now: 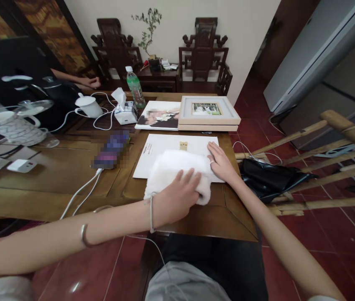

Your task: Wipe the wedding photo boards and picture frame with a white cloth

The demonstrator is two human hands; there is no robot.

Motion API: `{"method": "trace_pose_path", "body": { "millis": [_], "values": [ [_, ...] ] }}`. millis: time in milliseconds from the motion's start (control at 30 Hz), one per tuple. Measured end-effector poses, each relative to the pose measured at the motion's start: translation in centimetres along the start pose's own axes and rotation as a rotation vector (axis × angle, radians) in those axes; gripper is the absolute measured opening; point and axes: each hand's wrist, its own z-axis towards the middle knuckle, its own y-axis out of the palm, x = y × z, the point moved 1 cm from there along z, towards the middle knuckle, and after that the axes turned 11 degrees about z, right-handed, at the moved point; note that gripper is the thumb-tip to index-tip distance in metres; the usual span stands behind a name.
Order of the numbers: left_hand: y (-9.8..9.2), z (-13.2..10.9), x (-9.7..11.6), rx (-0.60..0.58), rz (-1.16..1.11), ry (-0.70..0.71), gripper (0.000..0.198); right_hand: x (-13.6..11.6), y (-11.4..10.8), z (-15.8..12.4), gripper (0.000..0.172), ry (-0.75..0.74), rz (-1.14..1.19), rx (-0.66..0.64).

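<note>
A white fluffy cloth (177, 161) lies folded over the near part of a flat white panel (161, 144) and hangs past its near edge onto the table. My left hand (177, 198) rests on top of the cloth, fingers apart and pressed down on it. At the panel's right edge my right hand (221, 163) lies flat with its fingers stretched out, touching the panel beside the cloth. A small gold-coloured piece (183, 145) sits on the panel just beyond the cloth. Small print shows at the panel's left.
Behind the panel are a framed picture (208, 106) on a stack and a photo print (161, 115). A tissue box (126, 112), green-capped-in-white bottle (136, 88), phone (111, 150) on a cable, lidded cup (88, 105) and patterned pitcher (14, 127) stand left. Another person's hand (91, 82) shows behind.
</note>
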Motion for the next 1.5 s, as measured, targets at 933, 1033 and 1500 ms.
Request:
{"method": "trace_pose_path", "body": {
  "millis": [933,1033,1500],
  "values": [
    [2.8,3.0,-15.5,0.028,-0.188,-0.299,0.027,-0.2,-0.3,-0.1,0.053,-0.010,0.011,0.000],
    [3.9,0.5,-14.0,0.049,-0.137,-0.348,0.029,-0.4,-0.3,-0.1,0.053,-0.001,0.006,-0.001],
    [2.7,-7.2,-6.3,-0.069,-0.247,-0.236,0.036,-0.1,-0.3,-0.1,0.052,-0.019,-0.006,0.007]
  ]
}}
